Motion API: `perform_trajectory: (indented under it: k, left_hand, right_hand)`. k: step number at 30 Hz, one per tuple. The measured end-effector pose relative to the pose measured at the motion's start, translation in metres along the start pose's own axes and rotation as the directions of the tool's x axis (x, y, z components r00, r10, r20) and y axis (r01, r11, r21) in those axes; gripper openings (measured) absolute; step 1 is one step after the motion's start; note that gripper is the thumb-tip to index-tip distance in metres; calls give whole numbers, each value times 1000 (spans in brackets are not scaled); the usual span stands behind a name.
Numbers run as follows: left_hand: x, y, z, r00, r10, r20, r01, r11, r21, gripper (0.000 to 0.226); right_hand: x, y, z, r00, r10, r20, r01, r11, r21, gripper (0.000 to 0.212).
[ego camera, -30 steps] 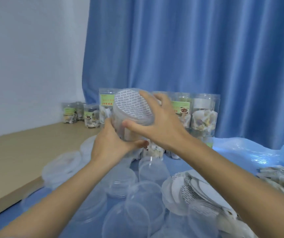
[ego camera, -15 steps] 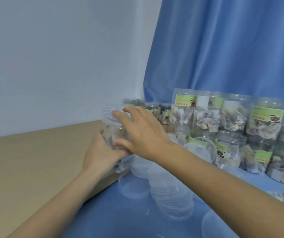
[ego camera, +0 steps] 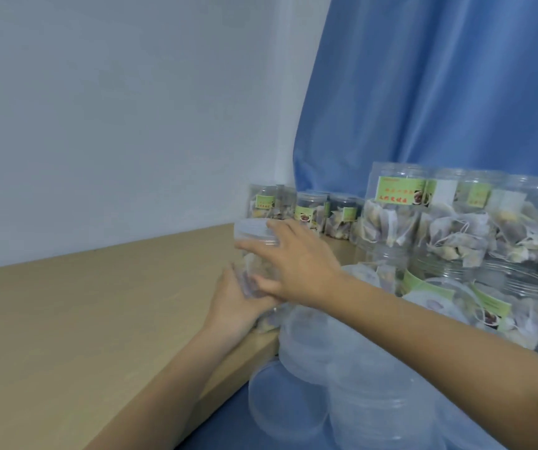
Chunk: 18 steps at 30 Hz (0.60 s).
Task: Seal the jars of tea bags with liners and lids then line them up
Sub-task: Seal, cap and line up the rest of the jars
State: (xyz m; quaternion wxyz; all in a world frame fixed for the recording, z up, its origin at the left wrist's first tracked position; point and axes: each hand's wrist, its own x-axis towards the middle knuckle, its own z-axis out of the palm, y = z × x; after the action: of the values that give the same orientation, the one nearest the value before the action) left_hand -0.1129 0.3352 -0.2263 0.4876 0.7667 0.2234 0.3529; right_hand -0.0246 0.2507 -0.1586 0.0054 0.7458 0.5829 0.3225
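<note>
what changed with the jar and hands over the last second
The clear plastic jar of tea bags, raised and tilted a second ago, now stands upright over the tan wooden ledge. The left hand still grips its base, the right hand its lidded top.

We have one head-worn view, looking forward and down, close over the wooden ledge [ego camera: 98, 319], facing the wall corner and blue curtain [ego camera: 440, 92].

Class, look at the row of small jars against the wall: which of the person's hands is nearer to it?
Right. The right hand lies over the held jar, just before the row of small jars; the left hand grips lower, farther away.
</note>
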Motion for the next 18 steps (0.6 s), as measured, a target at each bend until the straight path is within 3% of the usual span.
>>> perform_trajectory:
  k: [4, 6, 9, 13, 18]
  left_hand:
    - [30, 13, 37, 999, -38, 13, 38, 999, 32, 95]
    - [38, 18, 52, 999, -44, 16, 42, 994, 98, 86]
    - [41, 28, 65, 999, -5, 38, -2, 984, 175, 72]
    - [28, 47, 75, 998, 70, -9, -68, 992, 110, 47]
    - [-10, 79, 89, 985, 172, 21, -173, 985, 8, 48]
  right_hand:
    - [8, 77, 29, 942, 252, 222, -145, 902, -408, 66]
    - [10, 90, 33, 915, 302, 267, -190, 908, -374, 66]
    - [7, 78, 29, 969, 137, 204, -96, 975, -200, 55]
    - [-17, 56, 8, 997, -3, 82, 9, 997, -80, 29]
    - [-64, 69, -30, 999, -11, 37, 13, 998, -63, 37]
